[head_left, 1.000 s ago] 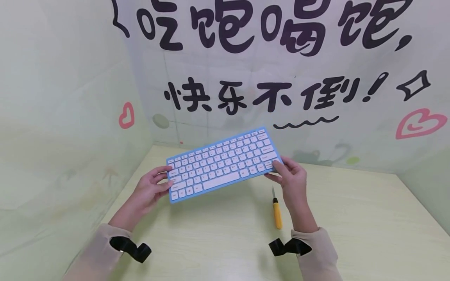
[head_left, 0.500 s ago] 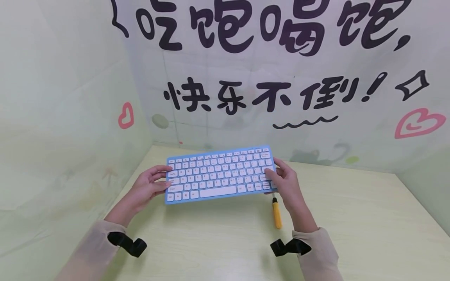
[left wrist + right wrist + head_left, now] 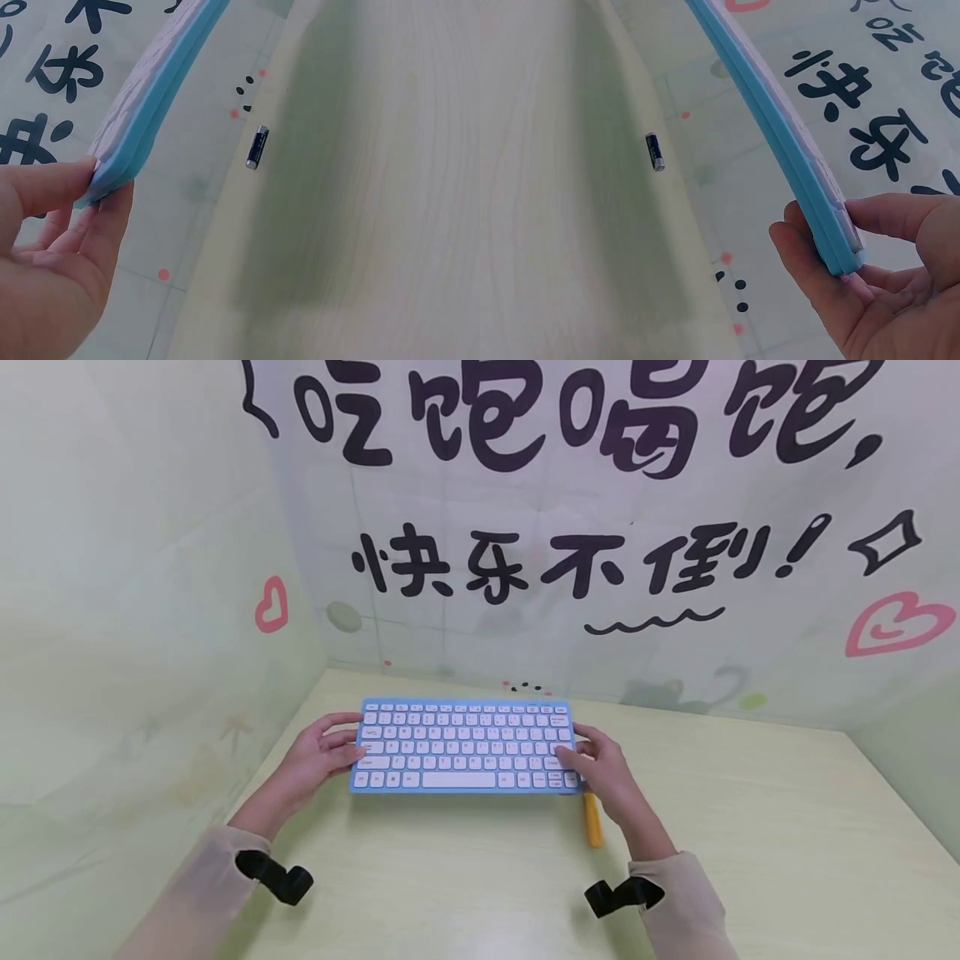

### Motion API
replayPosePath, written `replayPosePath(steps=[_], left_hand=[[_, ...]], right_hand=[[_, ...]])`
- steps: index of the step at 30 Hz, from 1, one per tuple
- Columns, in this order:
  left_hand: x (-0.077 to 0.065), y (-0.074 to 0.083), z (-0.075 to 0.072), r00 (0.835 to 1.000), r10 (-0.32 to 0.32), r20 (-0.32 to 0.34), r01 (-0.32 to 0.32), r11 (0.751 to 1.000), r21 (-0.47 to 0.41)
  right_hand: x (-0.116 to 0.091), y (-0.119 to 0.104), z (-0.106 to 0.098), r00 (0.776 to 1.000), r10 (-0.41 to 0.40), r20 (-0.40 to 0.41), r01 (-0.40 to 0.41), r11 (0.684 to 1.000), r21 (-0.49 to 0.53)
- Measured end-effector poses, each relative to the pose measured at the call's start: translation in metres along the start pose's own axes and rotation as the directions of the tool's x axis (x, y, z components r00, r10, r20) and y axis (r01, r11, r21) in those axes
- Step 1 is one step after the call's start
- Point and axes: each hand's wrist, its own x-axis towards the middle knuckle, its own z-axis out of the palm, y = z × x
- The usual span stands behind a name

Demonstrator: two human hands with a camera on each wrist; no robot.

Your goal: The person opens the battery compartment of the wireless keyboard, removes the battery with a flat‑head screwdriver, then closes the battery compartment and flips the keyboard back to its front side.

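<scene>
A blue keyboard with white keys [image 3: 465, 747] is held up off the table, its key side facing the head camera. My left hand [image 3: 318, 752] grips its left end, thumb on the keys and fingers behind. On the right end, my right hand [image 3: 603, 768] pinches it the same way, thumb over the lower right keys. Both wrist views show the keyboard edge-on between thumb and fingers. Below the right end lies a screwdriver with a yellow handle [image 3: 593, 822]; the keyboard hides its shaft.
A small dark battery [image 3: 257, 148] lies on the pale table [image 3: 750, 827] near its back edge; the keyboard hides it from the head view. A printed backdrop [image 3: 480, 635] rises behind the table, with a side sheet [image 3: 150, 652] close on the left.
The keyboard's right end has come down, so the keyboard has gone from slanted to level. My right hand moved down with it, and the screwdriver's shaft is now covered.
</scene>
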Motion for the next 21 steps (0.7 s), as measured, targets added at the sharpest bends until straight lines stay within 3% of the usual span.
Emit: replayPosePath(steps=[10, 21], left_hand=[[0.001, -0.012, -0.006, 0.998, -0.055, 0.040, 0.052, 0.996, 0.073], [0.001, -0.031, -0.013, 0.993, -0.101, 0.058, 0.093, 0.988, 0.121]], right_hand=[[0.000, 0.021, 0.007, 0.997, 0.057, 0.045, -0.050, 0.986, -0.156], [-0.005, 0.036, 0.016, 0.994, 0.056, 0.093, -0.035, 0.976, -0.213]])
